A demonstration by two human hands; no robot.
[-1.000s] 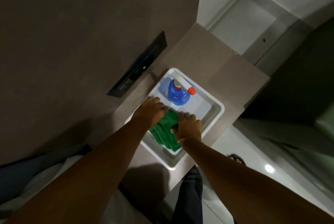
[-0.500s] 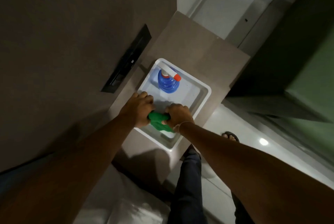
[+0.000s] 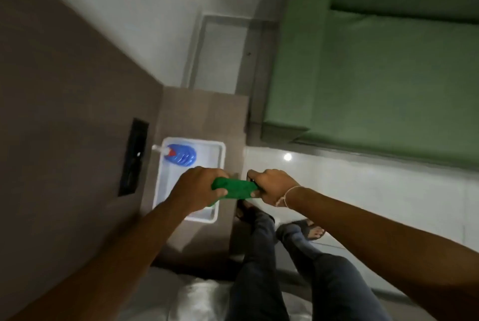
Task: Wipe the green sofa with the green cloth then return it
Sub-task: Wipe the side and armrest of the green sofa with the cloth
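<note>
A bright green cloth (image 3: pixel 234 189) is bunched between my two hands, lifted above the right edge of a white tray (image 3: pixel 219 165). My left hand (image 3: pixel 199 188) grips its left end. My right hand (image 3: pixel 272 185), with a thin string on the wrist, grips its right end. The green sofa (image 3: pixel 375 74) fills the upper right, with a seat cushion and a darker backrest. The view is blurred by motion.
A blue spray bottle with a red and white nozzle (image 3: pixel 181 156) lies in the tray on a brown side table (image 3: pixel 202 113). A black panel (image 3: pixel 134 154) sits in the brown wall. My legs and sandalled feet (image 3: pixel 311 230) stand on pale tiled floor.
Both hands have lifted the cloth out of the tray and carried it rightward over the tray's edge. The view has swung right, bringing the green sofa into sight.
</note>
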